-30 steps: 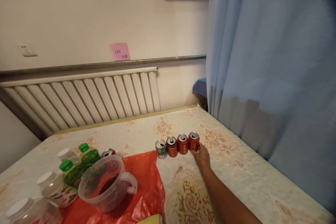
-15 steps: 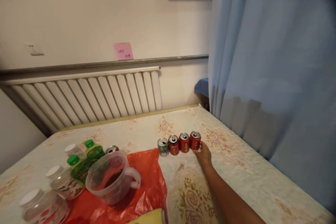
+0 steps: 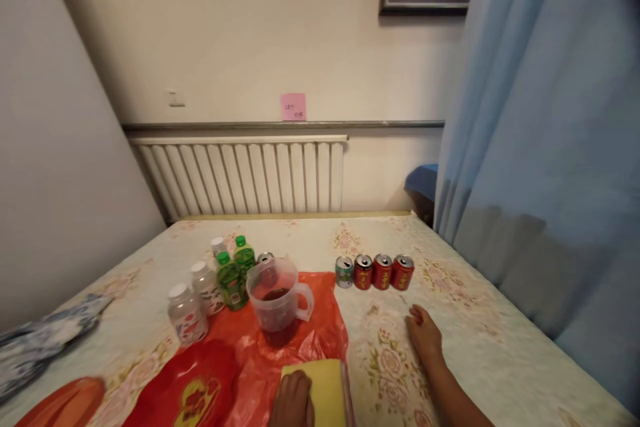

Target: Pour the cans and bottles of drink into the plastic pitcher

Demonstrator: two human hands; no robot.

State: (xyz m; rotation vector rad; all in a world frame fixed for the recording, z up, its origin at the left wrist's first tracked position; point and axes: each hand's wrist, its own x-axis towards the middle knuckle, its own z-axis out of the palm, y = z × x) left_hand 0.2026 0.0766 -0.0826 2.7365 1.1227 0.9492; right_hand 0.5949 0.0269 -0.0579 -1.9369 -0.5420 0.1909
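My right hand (image 3: 425,335) is over the flowered cover, a little in front of the rightmost red can. It holds nothing, and its fingers are loosely bent. My left hand (image 3: 294,400) is at the bottom edge of the view, its bent fingers over the left side of a folded yellow cloth (image 3: 327,387). A row of cans stands upright: a green-and-silver can (image 3: 345,273), a dark-topped red can (image 3: 363,273), a red can (image 3: 383,273) and another red can (image 3: 403,275) at the right end. Their tabs are opened.
A clear plastic jug (image 3: 273,300) with dark liquid stands on a red plastic sheet (image 3: 320,320). Left of it are green bottles (image 3: 231,283), white-capped jars (image 3: 187,317) and a can (image 3: 265,260). A red tray (image 3: 200,380) lies nearer. A blue curtain (image 3: 540,147) hangs right.
My right hand has let go of the rightmost red can and drawn back towards me. My left hand has come into view on the yellow cloth. The view has swung left.
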